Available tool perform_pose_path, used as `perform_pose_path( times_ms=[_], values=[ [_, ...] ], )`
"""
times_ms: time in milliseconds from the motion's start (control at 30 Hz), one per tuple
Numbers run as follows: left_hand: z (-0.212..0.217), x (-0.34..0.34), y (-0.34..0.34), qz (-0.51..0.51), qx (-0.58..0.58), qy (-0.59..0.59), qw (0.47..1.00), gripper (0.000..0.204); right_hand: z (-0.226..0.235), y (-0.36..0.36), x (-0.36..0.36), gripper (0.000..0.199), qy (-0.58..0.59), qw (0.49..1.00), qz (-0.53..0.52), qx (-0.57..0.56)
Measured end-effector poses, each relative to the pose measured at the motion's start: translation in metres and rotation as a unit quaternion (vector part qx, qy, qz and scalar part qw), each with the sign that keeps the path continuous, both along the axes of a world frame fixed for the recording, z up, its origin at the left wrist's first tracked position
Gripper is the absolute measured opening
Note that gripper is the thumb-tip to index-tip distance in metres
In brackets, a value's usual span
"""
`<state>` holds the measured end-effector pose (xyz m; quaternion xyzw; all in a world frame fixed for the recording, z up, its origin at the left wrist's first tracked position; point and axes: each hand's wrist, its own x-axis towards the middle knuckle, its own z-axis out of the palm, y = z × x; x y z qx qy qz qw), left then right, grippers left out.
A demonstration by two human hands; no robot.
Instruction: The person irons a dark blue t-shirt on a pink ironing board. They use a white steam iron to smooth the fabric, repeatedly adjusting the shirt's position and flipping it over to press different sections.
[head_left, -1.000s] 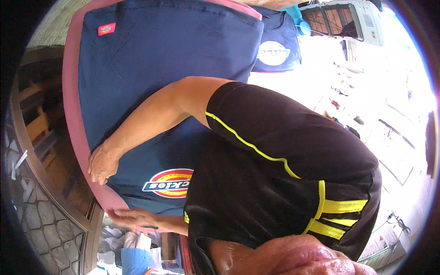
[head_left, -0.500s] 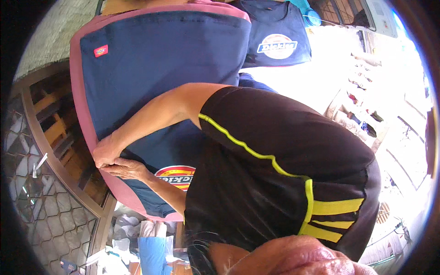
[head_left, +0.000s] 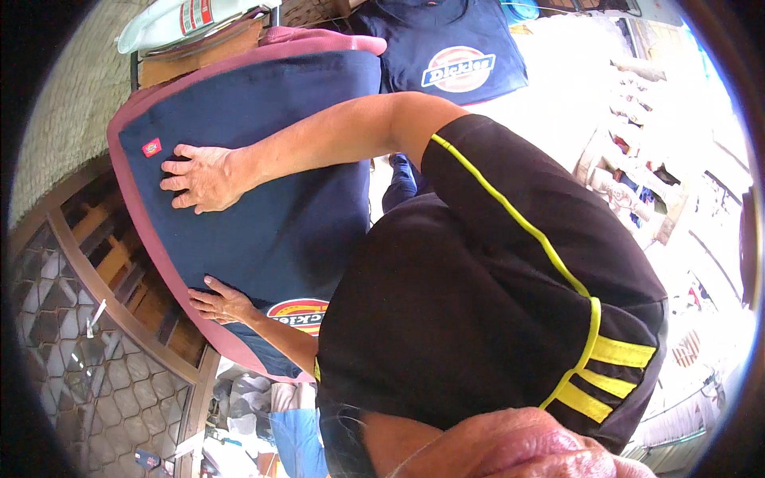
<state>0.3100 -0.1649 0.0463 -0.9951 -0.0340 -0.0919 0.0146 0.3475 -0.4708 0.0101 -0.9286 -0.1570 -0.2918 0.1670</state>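
Observation:
A navy T-shirt [head_left: 287, 207] lies spread over a pink padded board [head_left: 119, 171]. A small red tag sits near its far corner and a red, yellow and white oval print [head_left: 299, 312] near its lower edge. My right hand [head_left: 203, 177] lies flat on the shirt close to the tag, fingers apart, with the bare arm stretched across the cloth. My left hand [head_left: 219, 303] rests at the board's near edge beside the oval print, fingers spread on the cloth. My black shirt with yellow stripes [head_left: 494, 303] hides the rest of the board.
A second navy T-shirt with an oval print [head_left: 454, 56] lies beyond the board. A wooden frame [head_left: 103, 279] and tiled floor [head_left: 88, 374] lie to the left. A white bag [head_left: 179, 20] sits on a board at the top. Cluttered shelves [head_left: 637, 175] stand at the right.
My right hand has slid from the board's edge beside my left hand across the shirt toward the red tag. My left hand has stayed at the edge. The view has shifted.

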Motion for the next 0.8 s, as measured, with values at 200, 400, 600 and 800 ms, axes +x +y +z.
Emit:
perform_pose_path(
  times_ms=[200,400,600,800],
  values=[
    [-0.008,0.009,-0.037,-0.207,-0.004,-0.125,0.97,0.066,0.037,-0.004,-0.013,0.052,0.144,0.987,0.06,-0.043],
    [0.004,0.001,-0.083,-0.12,-0.04,-0.025,0.992,0.076,0.042,-0.031,0.007,0.063,0.158,0.974,0.149,-0.062],
    [0.003,0.007,-0.113,-0.117,-0.04,-0.077,0.989,0.071,0.025,-0.07,0.082,0.061,-0.059,0.993,0.024,-0.101],
    [-0.002,0.057,-0.205,-0.234,-0.071,-0.051,0.968,0.071,0.032,-0.07,0.13,0.06,0.166,0.973,0.141,-0.083]
  ],
)
